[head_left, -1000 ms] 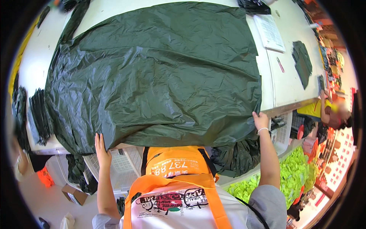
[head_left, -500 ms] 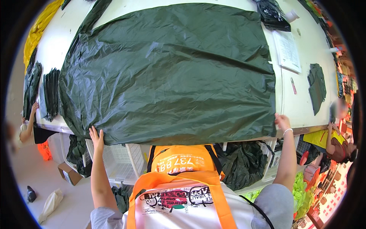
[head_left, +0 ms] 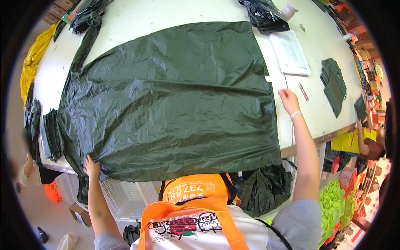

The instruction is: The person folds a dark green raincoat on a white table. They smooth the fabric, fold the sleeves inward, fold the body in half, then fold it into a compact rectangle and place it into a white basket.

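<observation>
The dark green plastic sheet (head_left: 175, 100) lies spread across the table (head_left: 325, 54). The left hand (head_left: 91, 166) pinches its near corner; the right hand (head_left: 288, 100) hovers open beside its edge. One-sided pulling could drag it off.

Left arm: stretched forward from the lower edge, forearm bare.
Left hand (head_left: 91, 166): fingers curled in a pinch (thumb hidden).
Right arm: reaching further forward, bracelet at the wrist.
Right hand (head_left: 288, 100): open, fingers loosely extended, palm down.
</observation>
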The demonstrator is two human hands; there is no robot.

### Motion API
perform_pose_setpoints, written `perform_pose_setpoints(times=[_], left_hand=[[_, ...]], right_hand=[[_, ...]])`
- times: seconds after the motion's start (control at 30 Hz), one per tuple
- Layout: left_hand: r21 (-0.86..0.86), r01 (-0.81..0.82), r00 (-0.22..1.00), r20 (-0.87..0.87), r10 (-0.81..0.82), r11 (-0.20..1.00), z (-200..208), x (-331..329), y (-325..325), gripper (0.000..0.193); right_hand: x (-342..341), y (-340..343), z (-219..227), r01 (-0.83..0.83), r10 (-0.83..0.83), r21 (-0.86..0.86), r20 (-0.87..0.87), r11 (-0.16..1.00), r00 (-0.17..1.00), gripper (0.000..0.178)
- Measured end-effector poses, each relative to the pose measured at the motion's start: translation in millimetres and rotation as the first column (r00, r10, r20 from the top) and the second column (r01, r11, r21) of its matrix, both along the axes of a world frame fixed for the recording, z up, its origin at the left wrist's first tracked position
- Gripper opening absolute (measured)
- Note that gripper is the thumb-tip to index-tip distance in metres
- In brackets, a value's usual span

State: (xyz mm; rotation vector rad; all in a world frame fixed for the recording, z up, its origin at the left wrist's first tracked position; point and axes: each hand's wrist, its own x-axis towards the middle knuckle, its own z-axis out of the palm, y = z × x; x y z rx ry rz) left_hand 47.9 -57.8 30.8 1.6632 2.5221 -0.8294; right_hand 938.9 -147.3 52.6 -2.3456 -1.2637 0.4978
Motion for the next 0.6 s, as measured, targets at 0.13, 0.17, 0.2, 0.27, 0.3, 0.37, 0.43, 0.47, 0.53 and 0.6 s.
perform_pose_setpoints(times=[0.13, 0.17, 0.2, 0.27, 0.3, 0.37, 0.43, 0.47, 0.53, 0.6], left_hand=[[0.351, 0.265, 0.878, 0.297, -0.375, 0.898, 10, 110, 63, 0.061], [0.393, 0.352, 0.835, 0.279, -0.475, 0.85, 18, 141, 70, 0.059], [0.391, 0.4, 0.824, 0.241, -0.512, 0.829, 29, 176, 77, 0.059], [0.366, 0.476, 0.791, 0.22, -0.571, 0.8, 43, 224, 95, 0.058], [0.369, 0.485, 0.779, 0.229, -0.584, 0.793, 42, 235, 105, 0.057], [0.372, 0.466, 0.778, 0.259, -0.572, 0.803, 38, 245, 117, 0.057], [0.396, 0.443, 0.766, 0.299, -0.569, 0.804, 29, 253, 142, 0.057], [0.418, 0.432, 0.753, 0.32, -0.575, 0.799, 23, 256, 157, 0.058], [0.441, 0.396, 0.745, 0.359, -0.562, 0.806, 8, 251, 183, 0.061], [0.494, 0.406, 0.708, 0.362, -0.607, 0.769, -2, 252, 214, 0.062]], right_hand=[[43, 143, -43, 0.1, -0.086, 0.102, -0.14, 0.99, 0.987, 0.044], [44, 175, -47, 0.114, -0.101, 0.081, -0.155, 0.99, 0.983, 0.044], [42, 202, -51, 0.13, -0.12, 0.056, -0.167, 0.99, 0.979, 0.044], [52, 240, -86, 0.187, -0.194, 0.156, 0.034, 0.97, 0.98, 0.046], [57, 260, -100, 0.205, -0.236, 0.212, 0.13, 0.955, 0.963, 0.047], [53, 286, -102, 0.235, -0.254, 0.247, 0.047, 0.94, 0.966, 0.049], [74, 312, -106, 0.174, -0.165, 0.178, -0.064, 0.968, 0.984, 0.05], [94, 324, -115, 0.083, -0.07, 0.093, -0.139, 0.992, 0.988, 0.05], [91, 342, -87, -0.014, 0.014, -0.001, -0.065, 1.0, 0.998, 0.04], [93, 360, -29, -0.057, 0.09, 0.136, -0.251, 0.989, 0.964, 0.034]])
